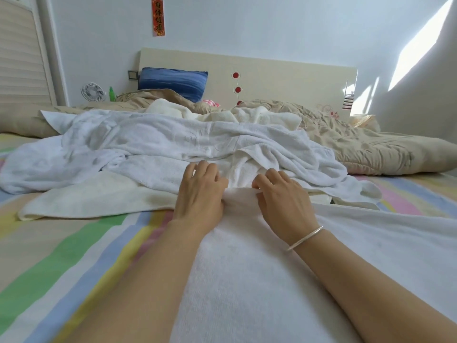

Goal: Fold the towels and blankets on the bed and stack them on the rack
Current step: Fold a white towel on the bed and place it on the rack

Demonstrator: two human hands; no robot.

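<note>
A white towel [247, 268] lies spread on the striped bed sheet [61, 256] in front of me. Both hands are at its far edge, side by side. My left hand [200, 191] lies on that edge with its fingers curled over the cloth. My right hand [282, 196], with a silver bangle on the wrist, pinches the same edge between thumb and fingers. Just beyond them a heap of white towels [160, 144] lies crumpled across the bed, with a cream towel [99, 196] spread at its near left. No rack is in view.
A beige quilt [358, 137] is bunched at the back right. At the cream headboard [284, 78] leans a blue pillow [173, 81]. A small white fan [92, 91] and a green bottle [112, 94] stand at the back left, beside a wardrobe [22, 50].
</note>
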